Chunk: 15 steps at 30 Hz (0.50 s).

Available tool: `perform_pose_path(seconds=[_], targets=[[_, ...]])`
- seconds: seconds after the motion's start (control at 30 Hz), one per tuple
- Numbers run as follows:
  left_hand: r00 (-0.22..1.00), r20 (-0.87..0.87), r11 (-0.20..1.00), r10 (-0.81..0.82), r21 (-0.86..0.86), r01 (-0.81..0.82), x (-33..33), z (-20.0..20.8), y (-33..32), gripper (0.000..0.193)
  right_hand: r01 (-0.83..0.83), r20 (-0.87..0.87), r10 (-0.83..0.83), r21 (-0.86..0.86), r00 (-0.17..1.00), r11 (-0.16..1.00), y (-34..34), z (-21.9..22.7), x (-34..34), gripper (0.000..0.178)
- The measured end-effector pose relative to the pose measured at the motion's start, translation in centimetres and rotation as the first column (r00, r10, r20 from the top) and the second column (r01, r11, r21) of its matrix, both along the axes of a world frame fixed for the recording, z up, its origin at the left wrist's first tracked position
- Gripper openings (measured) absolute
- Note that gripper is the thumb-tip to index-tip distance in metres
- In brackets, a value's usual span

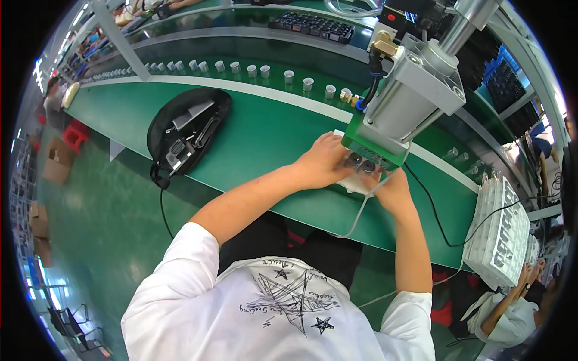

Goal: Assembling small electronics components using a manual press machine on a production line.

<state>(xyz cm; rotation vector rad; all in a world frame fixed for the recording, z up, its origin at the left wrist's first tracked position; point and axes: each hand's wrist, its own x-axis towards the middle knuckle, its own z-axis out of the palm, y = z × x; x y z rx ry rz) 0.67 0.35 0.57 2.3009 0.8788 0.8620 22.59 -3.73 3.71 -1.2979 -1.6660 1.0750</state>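
Under the green head (pixel 368 145) of a bench press, my left hand (pixel 325 159) lies at the left side of a white block-like base (pixel 355 183). Its fingers are bent and close together; what they grip, if anything, is hidden. My right hand (pixel 392 188) is at the base's right side, its fingers partly covered by the press head and a thin clear tube (pixel 359 212). Two dark round parts (pixel 368 166) show between my hands, just below the head. The press's grey cylinder (pixel 400 99) stands above them.
Left on the green bench (pixel 259 144) lies an open black pouch (pixel 191 129) with metal parts. Small white cups (pixel 265 71) line the belt behind. Stacked white trays (pixel 497 231) stand at the right end, near another person's arms (pixel 512 301). A black cable (pixel 430 201) crosses the bench.
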Motion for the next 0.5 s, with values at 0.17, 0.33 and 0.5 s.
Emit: perform_pose_path(seconds=[0.17, 0.33, 0.5], targets=[[0.993, 0.006, 0.99, 0.118, 0.071, -0.118, 0.7, -0.1, -0.3, 0.041, 0.042, 0.063, -0.05, 0.118, 0.997, 0.992, 0.3, -1.6, 0.5, 0.053], [0.989, 0.017, 0.989, 0.147, -0.015, -0.147, 0.1, -0.2, -0.1, 0.044, -0.072, -0.196, 0.059, -0.056, 0.979, 0.996, 1.4, -2.5, -0.7, 0.046], [0.967, 0.115, 0.973, 0.226, 0.029, -0.231, -0.1, -0.5, -0.7, 0.045, 0.119, 0.015, -0.136, 0.394, 0.991, 0.911, 2.9, -6.5, 5.1, 0.029]])
